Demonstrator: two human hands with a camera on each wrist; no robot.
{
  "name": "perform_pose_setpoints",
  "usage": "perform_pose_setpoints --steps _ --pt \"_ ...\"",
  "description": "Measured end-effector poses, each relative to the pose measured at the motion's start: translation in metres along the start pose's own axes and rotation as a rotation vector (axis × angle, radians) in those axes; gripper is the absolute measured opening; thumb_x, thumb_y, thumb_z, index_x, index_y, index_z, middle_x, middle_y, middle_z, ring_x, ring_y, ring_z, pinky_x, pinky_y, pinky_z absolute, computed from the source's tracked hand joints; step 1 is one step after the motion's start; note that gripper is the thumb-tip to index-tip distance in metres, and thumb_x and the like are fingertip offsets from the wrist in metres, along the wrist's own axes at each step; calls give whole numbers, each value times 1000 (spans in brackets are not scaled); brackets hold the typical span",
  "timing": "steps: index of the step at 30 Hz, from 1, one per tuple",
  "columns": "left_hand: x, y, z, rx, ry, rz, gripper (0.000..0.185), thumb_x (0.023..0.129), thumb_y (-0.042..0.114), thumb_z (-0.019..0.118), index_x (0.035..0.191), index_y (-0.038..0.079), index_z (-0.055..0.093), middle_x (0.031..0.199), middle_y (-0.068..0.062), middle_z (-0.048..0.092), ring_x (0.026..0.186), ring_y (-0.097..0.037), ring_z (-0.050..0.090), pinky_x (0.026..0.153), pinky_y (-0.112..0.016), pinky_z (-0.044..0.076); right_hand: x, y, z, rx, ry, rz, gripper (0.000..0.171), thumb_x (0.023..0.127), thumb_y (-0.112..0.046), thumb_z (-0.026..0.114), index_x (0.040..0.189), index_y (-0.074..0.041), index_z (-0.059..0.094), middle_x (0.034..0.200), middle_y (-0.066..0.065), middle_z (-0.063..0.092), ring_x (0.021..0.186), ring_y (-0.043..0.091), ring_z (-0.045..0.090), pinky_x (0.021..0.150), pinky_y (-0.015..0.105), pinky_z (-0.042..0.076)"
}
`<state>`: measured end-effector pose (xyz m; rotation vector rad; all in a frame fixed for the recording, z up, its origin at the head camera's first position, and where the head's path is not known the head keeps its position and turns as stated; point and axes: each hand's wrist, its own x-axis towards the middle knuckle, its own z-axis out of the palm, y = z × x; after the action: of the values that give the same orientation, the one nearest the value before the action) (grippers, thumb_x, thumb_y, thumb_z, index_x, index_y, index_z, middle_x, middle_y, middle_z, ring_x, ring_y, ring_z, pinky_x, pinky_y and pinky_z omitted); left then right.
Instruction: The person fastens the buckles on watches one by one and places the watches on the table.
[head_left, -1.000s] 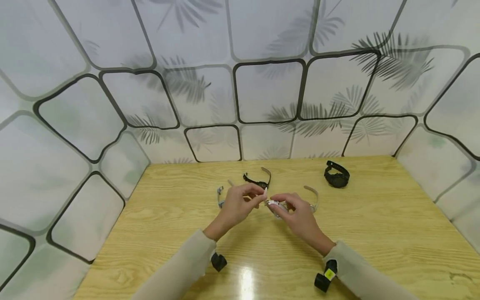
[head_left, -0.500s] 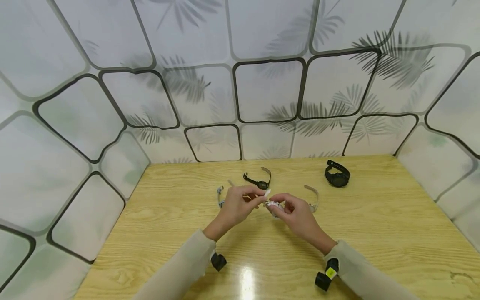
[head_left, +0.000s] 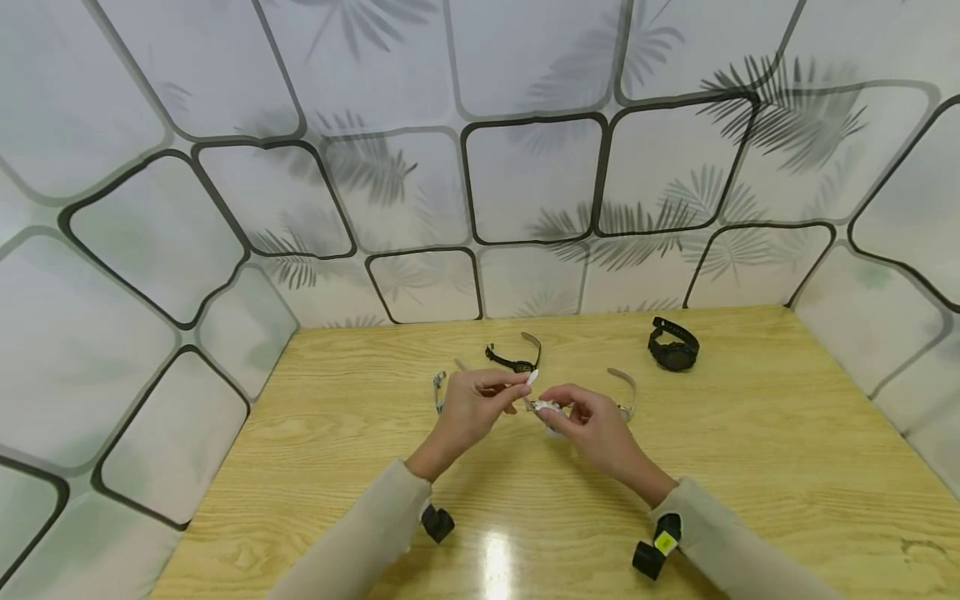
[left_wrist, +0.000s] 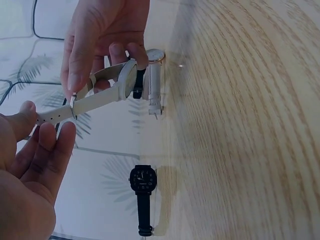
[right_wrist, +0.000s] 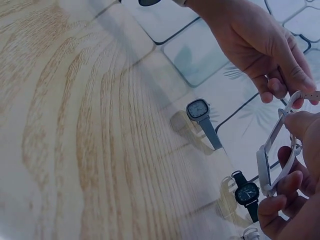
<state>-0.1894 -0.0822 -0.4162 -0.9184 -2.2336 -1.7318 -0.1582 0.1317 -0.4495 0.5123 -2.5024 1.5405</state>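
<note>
Both hands work on a white-strapped wristwatch (left_wrist: 95,102), raised in front of me. My left hand (head_left: 471,410) pinches the free end of its strap between thumb and fingers. My right hand (head_left: 592,425) grips the watch near the buckle (left_wrist: 74,106), thumb on one side and fingers on the other. In the left wrist view the holed strap end runs through the buckle, so the band forms a loop. The right wrist view shows the watch case (right_wrist: 263,170) edge-on, with the right fingers around the loop. The head view has the fingers hiding much of the watch.
On the wooden table (head_left: 360,500) behind the hands lie a small black watch (head_left: 520,364) and a grey-blue watch (right_wrist: 198,108). A white-strapped watch (left_wrist: 155,80) lies partly behind the right hand. Farther right is a larger black watch (head_left: 675,354). Patterned wall panels (head_left: 532,183) rise behind.
My left hand has drawn slightly left, away from the right hand, with the strap end. More of the strap shows between them. The right hand stays nearly in place.
</note>
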Motion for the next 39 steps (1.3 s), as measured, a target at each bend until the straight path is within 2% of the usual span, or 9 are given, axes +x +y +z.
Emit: perform_pose_setpoints --steps 3,7,12,15,19,25,31,35,39 --pt "0 0 0 3 -25 9 17 95 8 74 110 3 80 97 -12 78 68 -34 72 60 -41 62 -1 -12 -3 22 -5 -12 16 98 -13 72 114 -9 73 69 4 55 50 6 37 46 25 36" --pt "0 -2 0 21 -59 8 18 96 11 74 112 5 80 97 -9 77 68 -27 73 61 -47 62 -2 -26 -6 58 -17 -16 14 98 -8 71 112 -5 73 67 4 54 52 8 39 47 24 36" --pt "-1 -2 1 30 -67 -35 17 97 12 73 112 7 80 100 -8 78 71 -21 75 66 -34 63 -3 -31 -8 61 -28 2 15 99 -8 70 113 -5 73 66 7 53 52 10 39 48 23 36" --pt "-1 -1 1 23 -62 -66 18 97 10 72 112 3 78 100 -12 78 73 -25 76 68 -34 63 -3 -31 -8 63 -30 2 17 99 -8 70 115 -5 72 63 9 50 51 7 37 47 23 35" --pt "-1 -1 2 9 -65 -77 18 97 10 72 112 2 78 98 -14 77 76 -28 76 68 -36 63 -3 -30 -7 67 -28 -10 19 99 -8 70 117 -6 72 63 9 50 50 5 35 47 22 34" --pt "-1 -4 3 16 -81 -67 16 97 12 73 111 6 78 98 -9 78 77 -20 75 67 -31 63 -4 -31 -6 65 -24 -6 19 99 -8 70 117 -5 71 64 8 50 50 6 35 47 22 34" --pt "-1 -4 4 29 -102 -78 16 97 12 73 112 7 78 101 -6 78 77 -15 75 68 -33 63 -3 -15 -1 57 -5 10 19 99 -9 70 118 -5 71 63 9 50 51 10 37 47 23 35" --pt "0 -2 4 33 -109 -83 15 98 13 73 110 7 79 101 -6 78 77 -17 75 68 -31 63 -2 3 3 51 0 -7 17 99 -15 71 116 -13 72 64 4 50 52 11 37 48 24 35" --pt "1 -1 4 35 -120 -84 15 98 13 73 110 8 79 101 -5 77 77 -19 75 69 -30 63 -1 10 2 73 -10 -31 16 98 -22 73 114 -20 72 65 1 49 53 11 38 48 25 37"
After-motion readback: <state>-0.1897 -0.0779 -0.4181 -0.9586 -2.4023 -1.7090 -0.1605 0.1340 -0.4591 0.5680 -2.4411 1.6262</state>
